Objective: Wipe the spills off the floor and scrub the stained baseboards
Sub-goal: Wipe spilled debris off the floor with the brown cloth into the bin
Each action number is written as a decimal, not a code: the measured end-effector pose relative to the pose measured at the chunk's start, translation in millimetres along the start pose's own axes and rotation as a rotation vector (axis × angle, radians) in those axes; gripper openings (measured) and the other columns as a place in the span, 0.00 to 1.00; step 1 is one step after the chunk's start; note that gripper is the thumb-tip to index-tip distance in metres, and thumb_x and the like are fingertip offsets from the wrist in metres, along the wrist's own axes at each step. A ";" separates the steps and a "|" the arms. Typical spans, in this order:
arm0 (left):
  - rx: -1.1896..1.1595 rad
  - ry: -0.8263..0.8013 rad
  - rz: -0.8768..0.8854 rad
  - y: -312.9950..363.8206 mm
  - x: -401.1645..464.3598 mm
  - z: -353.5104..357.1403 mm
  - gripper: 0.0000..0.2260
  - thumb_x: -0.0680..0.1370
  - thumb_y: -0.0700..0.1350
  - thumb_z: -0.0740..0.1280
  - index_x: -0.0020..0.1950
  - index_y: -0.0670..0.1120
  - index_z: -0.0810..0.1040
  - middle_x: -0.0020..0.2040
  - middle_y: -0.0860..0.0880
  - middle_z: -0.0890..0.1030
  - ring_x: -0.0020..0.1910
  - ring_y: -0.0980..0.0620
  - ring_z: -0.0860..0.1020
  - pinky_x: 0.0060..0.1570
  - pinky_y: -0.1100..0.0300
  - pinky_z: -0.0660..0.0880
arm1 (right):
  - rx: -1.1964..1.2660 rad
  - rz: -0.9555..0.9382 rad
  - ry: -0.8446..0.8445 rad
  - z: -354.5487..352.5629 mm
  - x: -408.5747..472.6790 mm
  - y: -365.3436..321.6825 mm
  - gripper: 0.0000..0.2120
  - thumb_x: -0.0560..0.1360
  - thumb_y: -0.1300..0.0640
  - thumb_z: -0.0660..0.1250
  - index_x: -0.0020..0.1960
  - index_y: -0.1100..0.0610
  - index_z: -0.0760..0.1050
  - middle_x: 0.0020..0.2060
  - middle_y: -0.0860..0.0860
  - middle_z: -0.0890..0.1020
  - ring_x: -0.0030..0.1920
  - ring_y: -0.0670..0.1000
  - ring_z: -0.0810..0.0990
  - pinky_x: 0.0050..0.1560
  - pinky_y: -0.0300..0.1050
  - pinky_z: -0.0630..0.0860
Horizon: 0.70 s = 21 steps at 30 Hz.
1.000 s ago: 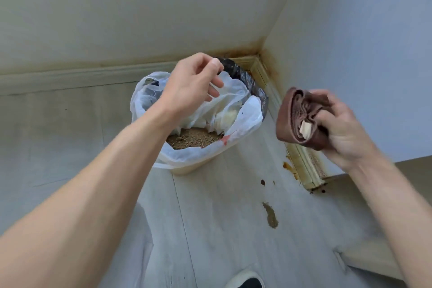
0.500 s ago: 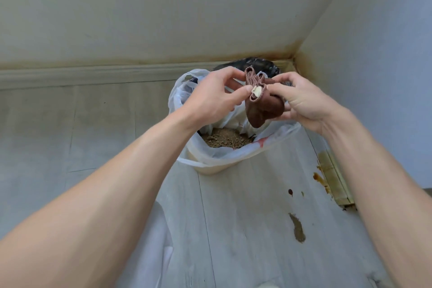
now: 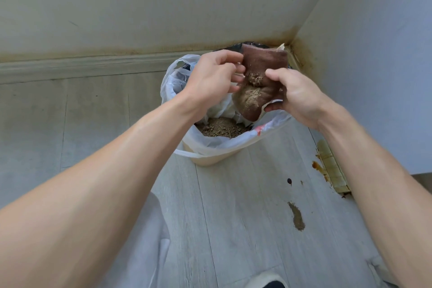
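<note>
This is looking like the corner of a room in a home, where two painted walls (image 3: pixel 140 2) are meeting above pale wood-look plank flooring (image 3: pixel 233 206). A moulded baseboard (image 3: pixel 81 66) is running along the foot of the walls, yellow-brown staining is gathering in the corner, and brown spills (image 3: pixel 297 216) are lying on the planks. A small household bin (image 3: pixel 210 159), lined with a thin white plastic bag (image 3: pixel 173 82), is standing in the corner.

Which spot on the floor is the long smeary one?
Start at the bin in the corner and come toward the camera along the pale floor. The smear lies there, long and greyish-brown, unlike the small round dark drop beyond it.
</note>
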<state>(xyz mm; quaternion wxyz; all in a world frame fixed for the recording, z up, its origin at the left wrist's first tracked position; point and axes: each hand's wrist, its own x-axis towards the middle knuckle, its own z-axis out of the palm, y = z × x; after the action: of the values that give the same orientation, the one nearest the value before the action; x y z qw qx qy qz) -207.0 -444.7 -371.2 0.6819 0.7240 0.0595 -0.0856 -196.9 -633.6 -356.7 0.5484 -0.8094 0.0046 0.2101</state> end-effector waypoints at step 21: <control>0.880 -0.172 0.014 5.4 -34.9 26.8 0.07 0.79 0.39 0.60 0.56 0.42 0.74 0.52 0.41 0.79 0.50 0.40 0.77 0.45 0.55 0.71 | 0.039 0.009 0.147 9.7 0.1 -19.2 0.17 0.85 0.47 0.58 0.53 0.56 0.81 0.50 0.56 0.87 0.49 0.56 0.87 0.56 0.63 0.82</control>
<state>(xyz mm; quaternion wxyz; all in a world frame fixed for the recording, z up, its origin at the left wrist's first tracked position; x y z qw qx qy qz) -241.2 -470.7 -360.2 0.3121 0.9358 -0.0445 -0.1578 -195.6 -617.3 -342.7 0.5613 -0.8117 0.0528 0.1525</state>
